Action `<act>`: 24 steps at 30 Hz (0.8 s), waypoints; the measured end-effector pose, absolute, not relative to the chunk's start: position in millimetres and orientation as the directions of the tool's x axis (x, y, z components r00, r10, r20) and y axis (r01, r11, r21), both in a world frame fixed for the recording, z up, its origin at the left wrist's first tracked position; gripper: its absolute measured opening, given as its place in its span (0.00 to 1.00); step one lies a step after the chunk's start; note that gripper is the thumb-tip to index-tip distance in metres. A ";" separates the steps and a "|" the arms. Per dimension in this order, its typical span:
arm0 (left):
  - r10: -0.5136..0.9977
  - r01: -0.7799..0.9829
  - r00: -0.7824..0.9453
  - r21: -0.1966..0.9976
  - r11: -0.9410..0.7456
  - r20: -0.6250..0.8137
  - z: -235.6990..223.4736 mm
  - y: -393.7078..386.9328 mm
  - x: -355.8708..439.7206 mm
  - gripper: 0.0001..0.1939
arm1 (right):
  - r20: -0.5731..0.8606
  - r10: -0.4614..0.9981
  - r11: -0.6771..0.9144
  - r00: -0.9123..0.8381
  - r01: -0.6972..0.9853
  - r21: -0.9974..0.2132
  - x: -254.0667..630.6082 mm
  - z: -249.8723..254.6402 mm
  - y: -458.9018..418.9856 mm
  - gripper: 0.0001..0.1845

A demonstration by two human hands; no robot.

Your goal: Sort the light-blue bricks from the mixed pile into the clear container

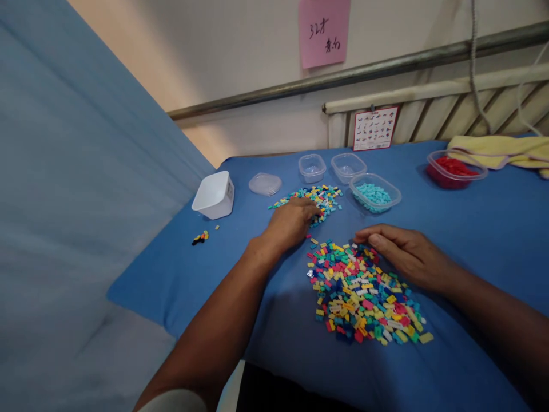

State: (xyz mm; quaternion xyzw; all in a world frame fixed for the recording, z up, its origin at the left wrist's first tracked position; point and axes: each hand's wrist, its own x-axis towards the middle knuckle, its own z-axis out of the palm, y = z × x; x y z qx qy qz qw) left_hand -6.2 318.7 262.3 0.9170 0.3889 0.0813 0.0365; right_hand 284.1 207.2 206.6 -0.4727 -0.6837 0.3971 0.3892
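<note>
A big pile of small mixed-colour bricks [364, 294] lies on the blue table cloth [472, 229] in front of me. A smaller, mostly blue and yellow pile [319, 197] lies farther back. My left hand [289, 223] rests palm down at the near edge of that smaller pile, fingers curled onto the bricks. My right hand [403, 249] lies flat on the far right edge of the big pile, fingers stretched out to the left. I see nothing held in either hand.
A white tub [214, 195] stands at the far left, a clear lid [265, 183] beside it. Two clear tubs [311, 167] [347, 166] stand behind the piles, then a tub of light-blue bricks [374, 194] and one of red bricks [453, 169]. A few loose bricks [201, 237] lie left.
</note>
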 end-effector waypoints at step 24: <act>0.797 0.811 0.584 0.072 -0.581 -0.154 277.4 298.3 -11.5 0.13 | 0.114 0.963 0.197 -0.246 0.348 -0.916 281.2 208.0 207.9 0.24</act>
